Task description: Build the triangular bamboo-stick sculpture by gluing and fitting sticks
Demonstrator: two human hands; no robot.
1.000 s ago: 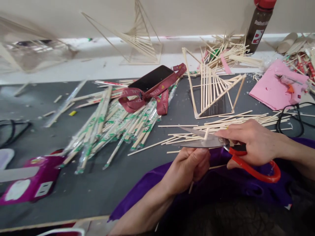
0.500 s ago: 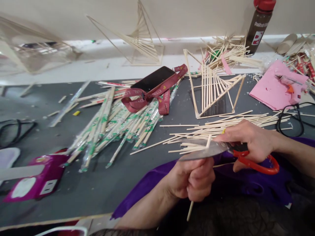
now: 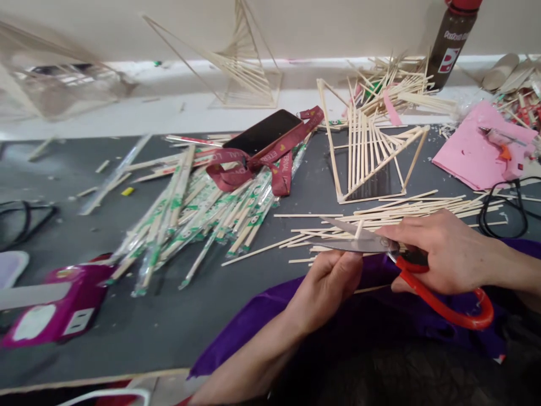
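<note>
My left hand is closed around a thin wooden stick. The stick's upper end pokes up at the scissor blades, and its lower part is hidden. In my right hand are scissors with red handles. Their blades are parted and point left, with the stick between or against them, just above my left fingertips. Loose wooden sticks lie on the table behind the blades. Farther back stands a frame of glued sticks, with slanted rows of sticks across it.
Wrapped chopsticks are heaped left of my hands under a phone with a red lanyard. A magenta power strip sits at left. At right are a glue gun on pink paper and a bottle.
The scissor blades have spread apart. My left hand has turned, and the stick's lower end, visible below it before, is out of sight. My right hand has shifted slightly right.
</note>
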